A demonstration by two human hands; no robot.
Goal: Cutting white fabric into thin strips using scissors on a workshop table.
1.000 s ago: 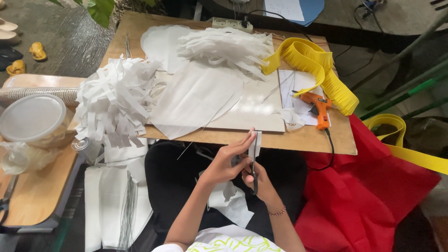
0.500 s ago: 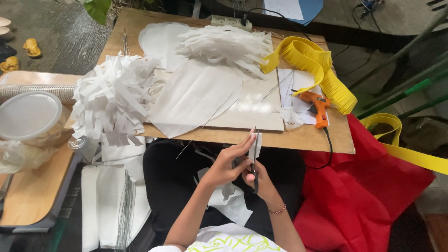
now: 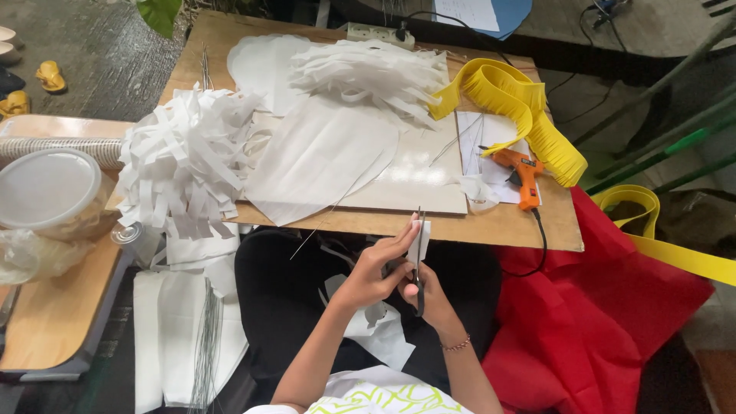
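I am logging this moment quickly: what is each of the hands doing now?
Left hand: closed, pinching a small white paper piece.
Right hand: closed on scissors, blades at the paper.

At the left we see a round clear plastic tub (image 3: 54, 195) with a pale lid on the side table (image 3: 46, 337), and a crumpled clear plastic bag (image 3: 31, 257) just beside it. We find no labels, signs or screens.
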